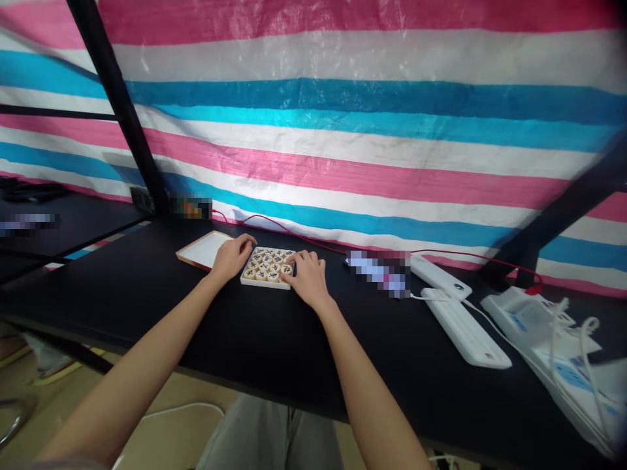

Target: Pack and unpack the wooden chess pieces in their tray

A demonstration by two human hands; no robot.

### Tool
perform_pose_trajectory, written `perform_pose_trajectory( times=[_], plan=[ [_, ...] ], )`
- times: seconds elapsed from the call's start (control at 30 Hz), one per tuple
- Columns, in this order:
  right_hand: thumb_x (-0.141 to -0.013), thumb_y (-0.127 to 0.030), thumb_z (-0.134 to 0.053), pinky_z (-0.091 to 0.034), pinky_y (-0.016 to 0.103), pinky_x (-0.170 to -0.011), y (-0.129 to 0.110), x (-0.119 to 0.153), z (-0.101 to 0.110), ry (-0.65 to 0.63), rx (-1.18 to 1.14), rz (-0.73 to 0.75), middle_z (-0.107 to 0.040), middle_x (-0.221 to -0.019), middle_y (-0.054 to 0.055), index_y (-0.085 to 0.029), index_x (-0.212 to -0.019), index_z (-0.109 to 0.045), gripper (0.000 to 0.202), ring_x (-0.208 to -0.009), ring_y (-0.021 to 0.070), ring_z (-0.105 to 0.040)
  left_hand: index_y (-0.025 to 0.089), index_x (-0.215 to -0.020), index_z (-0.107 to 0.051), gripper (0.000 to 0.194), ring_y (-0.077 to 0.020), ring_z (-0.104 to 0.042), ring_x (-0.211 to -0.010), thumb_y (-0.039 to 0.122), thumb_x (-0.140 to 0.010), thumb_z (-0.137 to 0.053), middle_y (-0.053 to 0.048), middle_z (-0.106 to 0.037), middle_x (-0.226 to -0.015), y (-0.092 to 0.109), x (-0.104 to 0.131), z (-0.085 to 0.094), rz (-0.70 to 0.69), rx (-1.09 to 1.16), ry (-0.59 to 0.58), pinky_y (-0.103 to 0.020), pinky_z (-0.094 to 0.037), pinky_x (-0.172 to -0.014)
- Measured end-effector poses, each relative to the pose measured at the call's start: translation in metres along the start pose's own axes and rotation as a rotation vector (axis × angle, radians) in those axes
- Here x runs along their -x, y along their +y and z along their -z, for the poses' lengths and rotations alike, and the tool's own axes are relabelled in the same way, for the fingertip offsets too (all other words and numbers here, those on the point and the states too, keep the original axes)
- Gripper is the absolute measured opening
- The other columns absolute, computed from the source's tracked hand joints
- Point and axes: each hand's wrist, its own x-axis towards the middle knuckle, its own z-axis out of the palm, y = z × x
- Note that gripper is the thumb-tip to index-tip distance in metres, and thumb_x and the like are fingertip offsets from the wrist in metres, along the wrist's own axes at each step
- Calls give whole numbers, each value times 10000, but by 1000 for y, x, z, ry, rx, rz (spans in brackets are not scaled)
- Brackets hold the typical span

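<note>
A small white-edged box (266, 284) lies on the black table, filled with several round wooden pieces (264, 266) that bear black characters. My right hand (307, 274) is at the box's right side, with thumb and fingers apart at the piece in the near right corner. At the box's left side is my left hand (232, 256), its fingers curled near the far left corner; what they hold, if anything, is hidden. Partly behind my left hand lies a shallow lid (202, 250) with a white inside and a wooden rim.
On the black table (274, 339), a blurred phone-like object (377, 273) lies right of the box. Farther right are two white devices (465, 329) with cables and plastic packaging (553, 346). A red cable runs along the striped sheet (343, 163) behind.
</note>
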Motion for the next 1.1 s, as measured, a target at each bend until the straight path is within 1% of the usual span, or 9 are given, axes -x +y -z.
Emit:
perform_pose_trajectory(
  times=[0.17,0.23,0.3,0.4,0.5,0.63,0.73,0.87,1.1],
  plan=[
    [-796,-346,-538,-288,347,-791,22,-1,29,93,-118,-207,-620,-980,-9,-254,-964,-561,193,-909,182,-510,204,-917,-613,301,-159,-520,-567,321,-842,-347,4,-577,-584,1,0,2,17,15,7,-254,-355,-577],
    [-782,-309,-545,-305,336,-780,35,1,37,56,-126,-287,-630,-955,-14,-255,-980,-560,206,-865,171,-531,208,-914,-612,294,-162,-519,-569,321,-840,-351,4,-578,-583,1,-1,1,21,15,6,-254,-355,-576],
    [-754,-250,-566,-331,307,-750,46,4,39,-61,-130,-313,-633,-907,-8,-241,-970,-572,216,-835,163,-544,212,-916,-612,294,-163,-520,-573,323,-841,-351,4,-582,-587,0,-1,0,16,12,5,-254,-357,-578],
    [-719,-160,-582,-362,262,-717,53,8,29,-220,-105,-276,-603,-900,24,-209,-931,-605,219,-839,154,-546,213,-916,-615,298,-161,-522,-576,325,-841,-349,3,-586,-594,-2,-1,-2,11,10,2,-254,-361,-584],
    [-714,-129,-590,-375,247,-744,50,8,18,-252,-67,-244,-548,-955,47,-196,-980,-610,274,-864,146,-539,211,-917,-617,304,-160,-523,-577,327,-840,-347,2,-588,-596,-2,-2,-2,10,4,2,-253,-364,-586],
    [-701,-242,-670,-386,257,-737,43,9,17,-277,-73,-242,-508,-1013,47,-234,-1081,-576,392,-904,166,-541,210,-918,-616,309,-164,-530,-590,331,-840,-343,-1,-595,-605,-3,-2,-2,9,-7,-7,-253,-365,-586],
    [-722,-311,-665,-383,268,-699,39,10,17,-261,-52,-225,-501,-1019,33,-287,-1066,-591,352,-904,183,-545,214,-918,-615,309,-169,-539,-601,335,-841,-341,-2,-601,-607,-3,-2,-3,11,-14,-26,-257,-364,-587],
    [-781,-323,-605,-378,253,-676,39,8,8,-211,-71,-182,-498,-962,24,-283,-980,-633,204,-841,157,-552,215,-916,-616,311,-173,-547,-609,339,-841,-341,-3,-608,-610,-3,-1,-3,11,-18,-47,-260,-367,-592],
    [-838,-325,-528,-391,252,-756,49,-8,-17,-92,-115,-142,-498,-977,46,-219,-1049,-607,249,-868,150,-536,220,-915,-615,298,-172,-549,-611,331,-841,-348,-1,-612,-617,-4,-2,-2,22,-7,-53,-259,-362,-584]
  ],
)
